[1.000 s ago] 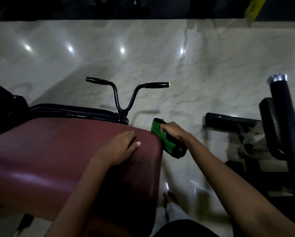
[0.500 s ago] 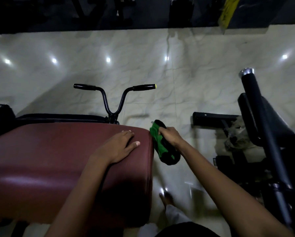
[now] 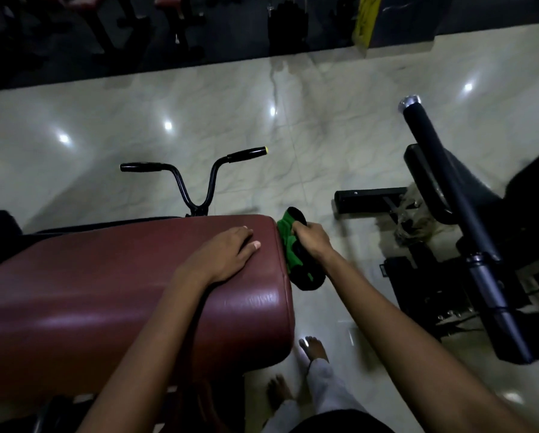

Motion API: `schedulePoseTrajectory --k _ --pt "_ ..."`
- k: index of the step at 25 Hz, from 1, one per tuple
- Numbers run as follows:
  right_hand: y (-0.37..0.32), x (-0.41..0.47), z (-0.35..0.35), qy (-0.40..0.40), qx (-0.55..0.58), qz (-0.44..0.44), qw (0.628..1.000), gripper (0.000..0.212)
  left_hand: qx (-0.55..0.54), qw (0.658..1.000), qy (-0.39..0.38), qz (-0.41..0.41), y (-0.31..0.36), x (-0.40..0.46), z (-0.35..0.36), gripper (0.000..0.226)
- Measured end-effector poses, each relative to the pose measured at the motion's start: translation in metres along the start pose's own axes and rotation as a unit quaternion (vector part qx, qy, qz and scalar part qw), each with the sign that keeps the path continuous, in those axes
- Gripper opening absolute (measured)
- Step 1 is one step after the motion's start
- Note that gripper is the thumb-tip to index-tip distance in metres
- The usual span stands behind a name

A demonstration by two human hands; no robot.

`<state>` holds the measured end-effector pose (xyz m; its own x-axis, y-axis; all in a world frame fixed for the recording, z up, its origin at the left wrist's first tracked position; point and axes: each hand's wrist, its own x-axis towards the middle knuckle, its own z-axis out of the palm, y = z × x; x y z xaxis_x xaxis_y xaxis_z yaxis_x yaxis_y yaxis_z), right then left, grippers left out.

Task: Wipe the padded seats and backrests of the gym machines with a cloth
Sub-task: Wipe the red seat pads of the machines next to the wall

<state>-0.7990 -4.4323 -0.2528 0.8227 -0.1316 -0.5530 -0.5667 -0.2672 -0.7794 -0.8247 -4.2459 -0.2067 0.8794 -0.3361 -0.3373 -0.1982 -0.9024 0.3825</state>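
A long maroon padded seat [image 3: 90, 292] fills the lower left of the head view. My left hand [image 3: 227, 254] lies flat on its top near the right end, fingers straight. My right hand [image 3: 312, 239] grips a bunched green and black cloth [image 3: 293, 245] and holds it against the pad's right end face, near the upper corner. The lower part of the cloth hangs beside the pad's edge.
Black handlebars [image 3: 196, 179] rise behind the pad. A second black machine with a padded roller bar [image 3: 449, 195] and a base bar [image 3: 368, 198] stands to the right. Glossy marble floor [image 3: 199, 114] lies between. My bare feet [image 3: 312, 348] stand below the pad's end. Dark equipment lines the far wall.
My right hand has kept the cloth on the pad's end face, shifting it slightly up toward the corner. My left hand stayed flat on the pad. The camera tilted up and back.
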Motion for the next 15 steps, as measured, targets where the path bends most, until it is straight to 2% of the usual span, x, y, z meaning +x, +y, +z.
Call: schedulePoseTrajectory --k 6,11,15 --pt "0.022 -0.037 -0.017 -0.036 0.021 -0.011 0.999 0.015 -0.001 1.000 0.003 0.005 0.002 -0.007 0.001 0.046" --pt "0.008 -0.036 -0.003 0.012 0.003 -0.023 1.000 0.019 0.002 1.000 0.013 0.005 0.006 -0.010 0.003 0.041" --pt "0.015 -0.054 -0.006 -0.002 0.003 -0.039 0.999 0.018 -0.006 0.999 0.034 0.010 0.008 -0.015 0.006 0.043"
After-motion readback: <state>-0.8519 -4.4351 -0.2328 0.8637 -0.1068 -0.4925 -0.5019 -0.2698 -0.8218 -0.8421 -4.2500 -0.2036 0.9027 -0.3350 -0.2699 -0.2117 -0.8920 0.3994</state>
